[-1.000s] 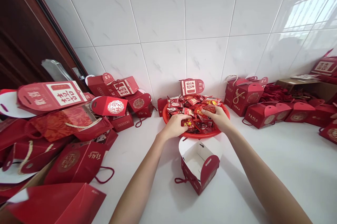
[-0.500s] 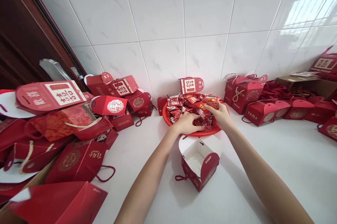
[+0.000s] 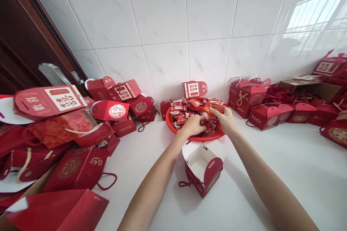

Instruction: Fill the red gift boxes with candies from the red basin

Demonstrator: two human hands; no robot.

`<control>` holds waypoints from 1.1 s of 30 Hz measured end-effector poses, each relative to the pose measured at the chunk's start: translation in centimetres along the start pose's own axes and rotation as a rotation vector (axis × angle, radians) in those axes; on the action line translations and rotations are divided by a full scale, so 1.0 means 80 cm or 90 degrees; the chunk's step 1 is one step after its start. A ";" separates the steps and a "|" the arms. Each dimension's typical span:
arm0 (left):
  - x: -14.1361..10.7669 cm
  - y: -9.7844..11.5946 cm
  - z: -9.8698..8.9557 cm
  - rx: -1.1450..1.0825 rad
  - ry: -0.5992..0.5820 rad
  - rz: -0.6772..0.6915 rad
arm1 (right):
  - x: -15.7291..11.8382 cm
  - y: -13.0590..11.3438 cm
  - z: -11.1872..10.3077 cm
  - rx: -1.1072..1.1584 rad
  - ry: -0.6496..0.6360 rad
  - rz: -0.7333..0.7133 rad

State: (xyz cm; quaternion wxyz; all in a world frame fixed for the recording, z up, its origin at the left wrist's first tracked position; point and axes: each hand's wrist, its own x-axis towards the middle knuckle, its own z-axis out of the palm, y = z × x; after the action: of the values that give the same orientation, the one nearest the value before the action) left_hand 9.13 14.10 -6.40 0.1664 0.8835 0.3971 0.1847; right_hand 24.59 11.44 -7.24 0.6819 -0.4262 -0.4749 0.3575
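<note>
An orange-red plastic basin (image 3: pixel 171 127) heaped with red-wrapped candies (image 3: pixel 179 118) stands against the wall, and both hands are in it. My left hand (image 3: pixel 194 125) is closed, its fingers curled down among the wrappers; whatever they grip is hidden. Beside it, my right hand (image 3: pixel 225 118) pinches a red and gold candy packet (image 3: pixel 217 108) between thumb and fingers at the basin's right side. Just in front of the basin, an open red gift box (image 3: pixel 195 177) with a white inside and a dark red cord sits on the white tabletop (image 3: pixel 151 155).
Red gift boxes (image 3: pixel 77 166) are piled on the left, some spilling over a carton edge. More closed boxes (image 3: pixel 267 116) line the right side. A box (image 3: pixel 195 89) rests behind the basin by the tiled wall (image 3: pixel 162 10). Another person's hand (image 3: pixel 342 115) shows at the right edge.
My left hand's fingers have curled in and lifted slightly from the candies. My right hand still pinches the packet. The view has shifted slightly, and a person's hand shows more at the right edge.
</note>
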 end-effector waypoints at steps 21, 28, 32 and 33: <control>-0.005 -0.006 -0.004 -0.027 -0.051 0.037 | -0.001 -0.002 0.002 0.020 0.012 -0.004; -0.003 -0.009 -0.003 -0.088 0.002 0.048 | -0.001 0.000 0.001 0.020 0.018 0.001; -0.003 -0.009 -0.002 -0.128 0.093 0.005 | -0.002 -0.001 0.002 0.039 0.023 0.013; -0.004 -0.008 -0.003 -0.142 0.105 -0.004 | -0.003 -0.002 0.002 0.041 0.025 0.012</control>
State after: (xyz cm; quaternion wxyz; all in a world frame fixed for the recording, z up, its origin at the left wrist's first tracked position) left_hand 8.43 14.34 -6.57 0.2309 0.8400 0.3894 0.2989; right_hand 24.40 11.23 -7.16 0.7013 -0.4151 -0.4455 0.3707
